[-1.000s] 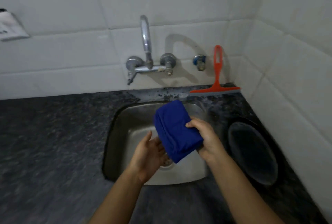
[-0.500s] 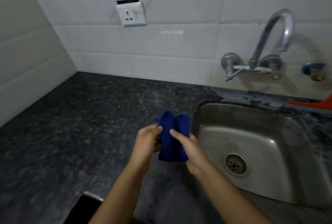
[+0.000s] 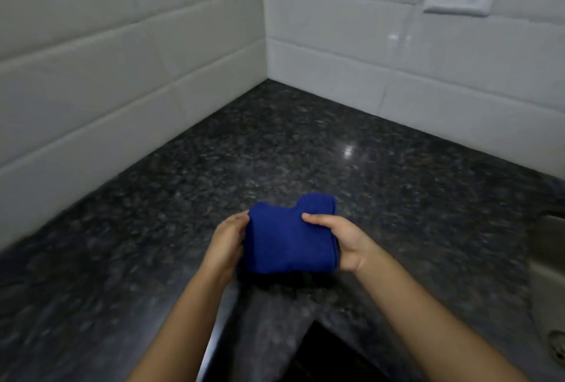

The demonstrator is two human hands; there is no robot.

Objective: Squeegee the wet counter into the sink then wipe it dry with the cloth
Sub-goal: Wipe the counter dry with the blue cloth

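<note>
A dark speckled counter [image 3: 305, 152] is running into a corner of white tiled walls [image 3: 122, 75], the sink [image 3: 547, 259] showing at its right edge. Near the front edge a person is holding a folded blue cloth [image 3: 287, 241]: the left hand [image 3: 227, 244] is curling round its left side, the right hand [image 3: 345, 241] is pinching its right, thumb on top. Drying well probably means pressing it flat and working from the far corner.

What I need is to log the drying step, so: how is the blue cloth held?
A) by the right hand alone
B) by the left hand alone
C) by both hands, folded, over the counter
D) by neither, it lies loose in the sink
C: the left hand and the right hand each hold one side of the folded blue cloth over the dark counter.
</note>
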